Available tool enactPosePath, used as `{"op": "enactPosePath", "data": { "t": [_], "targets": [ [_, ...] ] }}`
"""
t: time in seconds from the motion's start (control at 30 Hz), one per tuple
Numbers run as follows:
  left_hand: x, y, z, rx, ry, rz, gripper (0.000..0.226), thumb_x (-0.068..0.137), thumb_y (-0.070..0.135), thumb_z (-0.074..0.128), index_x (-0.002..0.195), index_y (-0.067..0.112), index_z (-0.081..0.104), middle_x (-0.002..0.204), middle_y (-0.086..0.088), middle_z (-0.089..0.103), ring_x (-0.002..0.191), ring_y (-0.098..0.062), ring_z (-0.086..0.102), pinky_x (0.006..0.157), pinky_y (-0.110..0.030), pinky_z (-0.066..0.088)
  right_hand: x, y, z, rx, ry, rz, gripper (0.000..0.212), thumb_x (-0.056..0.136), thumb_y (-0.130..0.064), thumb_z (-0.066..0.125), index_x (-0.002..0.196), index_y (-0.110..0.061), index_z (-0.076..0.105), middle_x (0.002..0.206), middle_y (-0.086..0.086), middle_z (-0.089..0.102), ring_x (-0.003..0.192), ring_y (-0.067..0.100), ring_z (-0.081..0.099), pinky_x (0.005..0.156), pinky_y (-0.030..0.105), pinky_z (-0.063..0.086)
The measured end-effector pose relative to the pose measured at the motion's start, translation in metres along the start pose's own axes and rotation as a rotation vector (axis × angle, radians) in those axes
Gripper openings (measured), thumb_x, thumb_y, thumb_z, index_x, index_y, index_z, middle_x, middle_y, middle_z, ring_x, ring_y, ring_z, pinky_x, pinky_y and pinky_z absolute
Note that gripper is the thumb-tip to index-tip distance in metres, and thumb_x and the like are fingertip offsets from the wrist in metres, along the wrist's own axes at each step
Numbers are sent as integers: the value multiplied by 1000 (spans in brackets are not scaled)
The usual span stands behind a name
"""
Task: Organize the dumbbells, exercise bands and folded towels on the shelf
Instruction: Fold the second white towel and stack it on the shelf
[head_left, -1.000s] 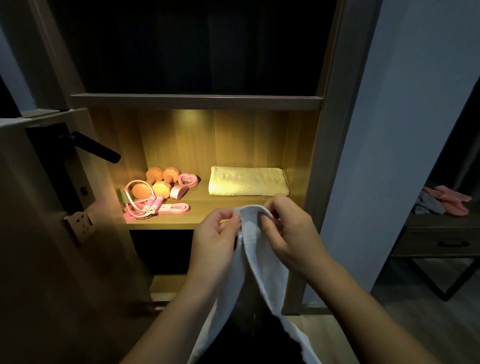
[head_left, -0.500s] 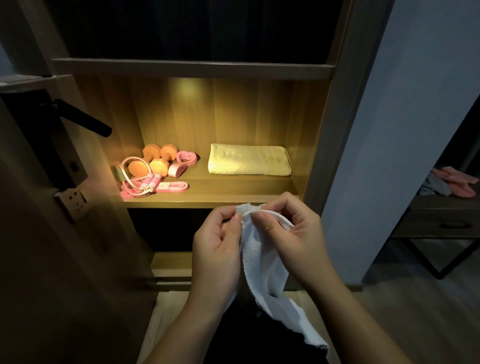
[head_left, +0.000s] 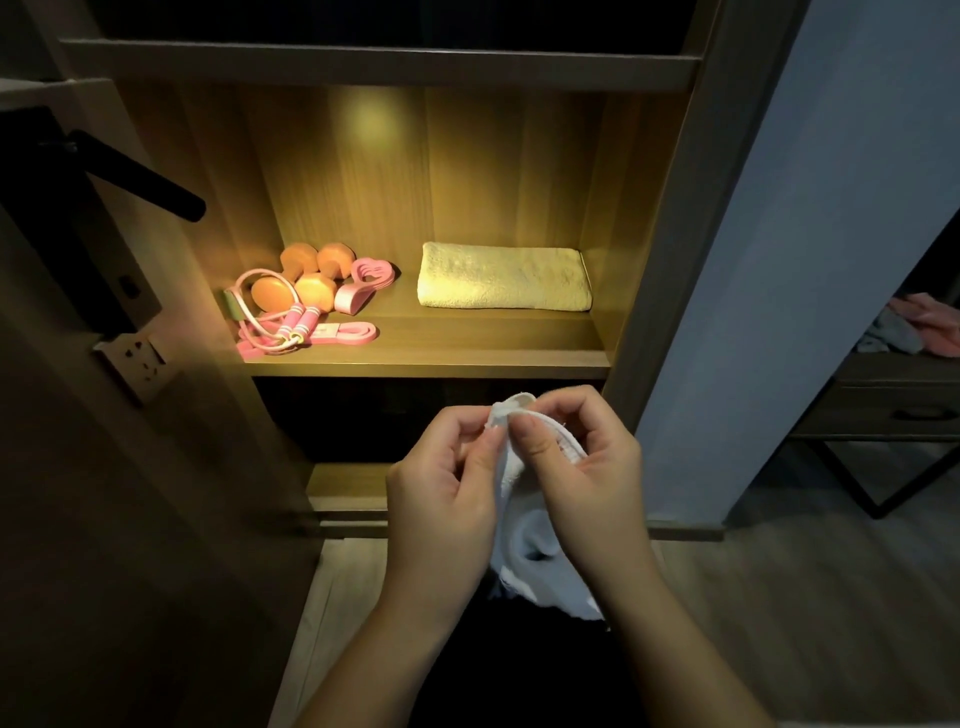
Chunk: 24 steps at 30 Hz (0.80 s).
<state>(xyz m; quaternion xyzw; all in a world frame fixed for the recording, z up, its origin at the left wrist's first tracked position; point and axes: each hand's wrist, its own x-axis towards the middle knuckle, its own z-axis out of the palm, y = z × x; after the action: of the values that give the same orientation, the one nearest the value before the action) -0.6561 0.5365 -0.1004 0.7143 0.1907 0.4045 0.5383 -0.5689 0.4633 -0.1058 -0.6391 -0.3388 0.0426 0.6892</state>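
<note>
1. Head view: both hands are raised close together just below the front edge of the lit shelf (head_left: 467, 358), toward its right half.
2. The left hand (head_left: 441, 488) pinches the top edge of a white towel (head_left: 540, 556) between thumb and forefinger, with its other fingers curled.
3. The right hand (head_left: 587, 467) pinches the same edge just beside it, thumb on the near side of the cloth, so the two thumbs almost meet.
4. A small bunched corner of the white towel sticks up between the hands, and the rest hangs loose beneath them, well below the lit shelf.
5. A yellow folded towel (head_left: 504, 283) lies flat on the lit shelf at its right end, close to the back panel.
6. Two orange dumbbells (head_left: 311, 283) lie side by side at the lit shelf's left end.
7. A pink looped band (head_left: 366, 283) rests against the dumbbells on their right side, between them and the yellow folded towel.
8. A pink flat band (head_left: 348, 332) lies in front of the dumbbells, near the lit shelf's front edge; a pale patch on it is too small to read.
9. A pink pull rope (head_left: 296, 317) with striped handles curls over the near dumbbell ends and the flat band.
10. A black door handle (head_left: 140, 176) juts out to the left of the lit shelf, with a wall socket (head_left: 137, 358) below it.
11. A dark side table (head_left: 893, 405) stands well to the right of the lit shelf, with pink and grey clothes (head_left: 919, 327) heaped on it.
</note>
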Motion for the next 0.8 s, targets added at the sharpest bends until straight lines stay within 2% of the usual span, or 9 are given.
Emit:
{"op": "enactPosePath", "data": {
  "t": [0.1, 0.2, 0.3, 0.4, 0.53, 0.63, 0.7, 0.8],
  "targets": [
    [4, -2, -6, 35, -10, 26, 11, 92, 24, 59, 93, 26, 70, 86, 11, 71, 87, -8, 68, 75, -33, 58, 10, 1, -13, -163, -180, -90, 24, 88, -23, 68, 111, -28, 69, 94, -14, 66, 90, 8, 63, 75, 19, 48],
    [9, -5, -10, 89, -48, 54, 12, 91, 20, 62, 96, 21, 73, 86, 12, 71, 88, -8, 67, 76, -35, 57, 27, -3, -30, -374, -395, -158, 16, 88, -33, 64, 104, -29, 69, 98, -14, 59, 94, 7, 58, 75, 16, 43],
    [12, -8, -9, 137, -44, 98, 8, 89, 17, 67, 93, 17, 74, 84, 11, 71, 86, -8, 67, 75, -34, 56, 43, -10, -39, -489, -513, -237, 17, 88, -38, 62, 92, -22, 63, 100, -11, 57, 96, 10, 55, 78, 27, 46],
    [16, -10, -6, 169, -20, 135, 6, 88, 16, 69, 92, 20, 72, 83, 12, 70, 83, -5, 67, 73, -27, 55, 53, -12, -40, -543, -512, -336, 11, 88, -27, 63, 89, -16, 63, 91, -7, 63, 89, 12, 59, 77, 33, 47],
    [37, -10, 2, 223, -23, 82, 19, 86, 11, 70, 95, 27, 65, 86, 13, 69, 82, 2, 65, 74, -19, 53, 80, -22, -37, -541, -455, -314, 5, 92, -19, 63, 90, -20, 58, 87, -11, 60, 82, 4, 56, 68, 14, 44],
    [67, 6, 9, 246, 23, 62, 27, 86, 11, 68, 91, 31, 50, 83, 9, 62, 78, 1, 61, 66, -13, 48, 113, -40, -31, -573, -405, -343, 5, 93, -21, 62, 92, -19, 57, 87, -10, 58, 81, 4, 55, 66, 16, 45],
    [89, 23, 13, 281, 33, 107, 26, 87, 9, 65, 93, 24, 44, 80, 5, 57, 74, -6, 59, 60, -14, 45, 136, -54, -27, -573, -342, -361, 7, 94, -23, 61, 93, -19, 56, 87, -8, 57, 80, 6, 55, 66, 17, 44],
    [122, 50, 18, 386, 10, 231, 20, 88, 11, 64, 93, 21, 48, 78, 8, 54, 70, -6, 56, 53, -10, 42, 169, -81, -24, -547, -223, -383, 9, 95, -26, 59, 95, -18, 55, 88, -7, 56, 82, 7, 55, 66, 15, 44]
  ]
}}
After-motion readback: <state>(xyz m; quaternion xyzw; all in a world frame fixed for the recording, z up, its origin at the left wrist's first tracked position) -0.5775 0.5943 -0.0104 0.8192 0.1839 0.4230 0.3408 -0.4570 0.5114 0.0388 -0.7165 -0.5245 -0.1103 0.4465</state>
